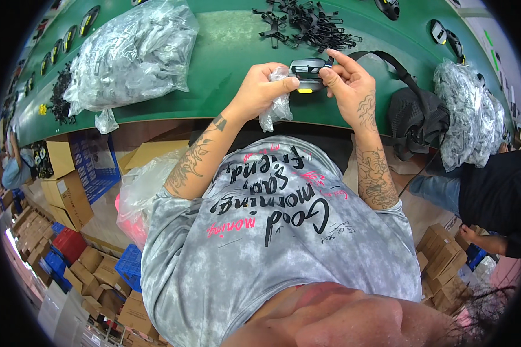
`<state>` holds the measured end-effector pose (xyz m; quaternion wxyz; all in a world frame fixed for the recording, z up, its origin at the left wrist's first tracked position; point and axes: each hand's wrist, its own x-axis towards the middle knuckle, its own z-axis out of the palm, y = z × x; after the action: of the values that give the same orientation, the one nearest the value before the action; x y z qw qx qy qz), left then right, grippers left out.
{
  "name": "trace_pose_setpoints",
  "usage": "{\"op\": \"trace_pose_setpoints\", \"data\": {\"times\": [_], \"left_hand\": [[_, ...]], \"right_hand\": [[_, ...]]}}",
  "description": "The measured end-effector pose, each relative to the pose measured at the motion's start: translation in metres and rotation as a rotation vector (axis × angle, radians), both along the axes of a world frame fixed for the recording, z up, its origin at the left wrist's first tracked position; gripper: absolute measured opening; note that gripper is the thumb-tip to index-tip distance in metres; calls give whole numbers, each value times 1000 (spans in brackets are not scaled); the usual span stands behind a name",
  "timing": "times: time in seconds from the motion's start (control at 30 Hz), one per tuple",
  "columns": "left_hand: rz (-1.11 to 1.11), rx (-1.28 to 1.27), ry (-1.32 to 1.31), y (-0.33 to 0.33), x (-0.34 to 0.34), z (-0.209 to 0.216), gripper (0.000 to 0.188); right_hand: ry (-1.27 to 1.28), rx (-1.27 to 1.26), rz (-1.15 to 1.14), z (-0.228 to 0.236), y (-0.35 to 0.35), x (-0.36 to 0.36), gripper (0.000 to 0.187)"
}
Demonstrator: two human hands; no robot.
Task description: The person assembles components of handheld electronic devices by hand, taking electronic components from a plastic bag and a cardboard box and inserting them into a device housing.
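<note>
Above the table's near edge, my left hand [259,91] is closed on a dark grey, rounded device [308,84] with a yellow mark on its near edge. A crumpled clear plastic bag [279,109] hangs from the same hand, beside the device. My right hand [353,87] pinches a small black plastic clip [330,60] between thumb and fingers at the device's right end. Whether the clip touches the device I cannot tell. Just beyond my hands lies a heap of similar black clips [307,26].
The green table [226,43] holds a large bag of clear plastic packets [136,61] at left and another bag [469,110] at right. A black mesh bag [417,115] sits by my right forearm. More black-and-yellow devices [90,20] line the far side. Someone in dark clothing [495,194] stands at right.
</note>
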<state>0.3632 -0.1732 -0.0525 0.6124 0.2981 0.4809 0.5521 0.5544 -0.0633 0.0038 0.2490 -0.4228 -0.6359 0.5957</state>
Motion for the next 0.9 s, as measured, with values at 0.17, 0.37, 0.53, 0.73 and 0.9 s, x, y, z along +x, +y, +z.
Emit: {"op": "trace_pose_setpoints", "data": {"times": [0.17, 0.37, 0.53, 0.73, 0.9], "left_hand": [[149, -38, -160, 4, 11, -7, 25], [140, -20, -225, 4, 7, -6, 33], [157, -16, -165, 6, 7, -7, 31], [226, -47, -31, 5, 13, -8, 28], [222, 29, -65, -3, 13, -12, 29]], "right_hand": [[-19, 178, 11, -4, -6, 4, 42], [-106, 207, -29, -3, -8, 2, 36], [-219, 296, -21, 4, -12, -4, 35], [-463, 548, -41, 16, -11, -9, 61], [-511, 491, 118, -7, -4, 1, 87]]}}
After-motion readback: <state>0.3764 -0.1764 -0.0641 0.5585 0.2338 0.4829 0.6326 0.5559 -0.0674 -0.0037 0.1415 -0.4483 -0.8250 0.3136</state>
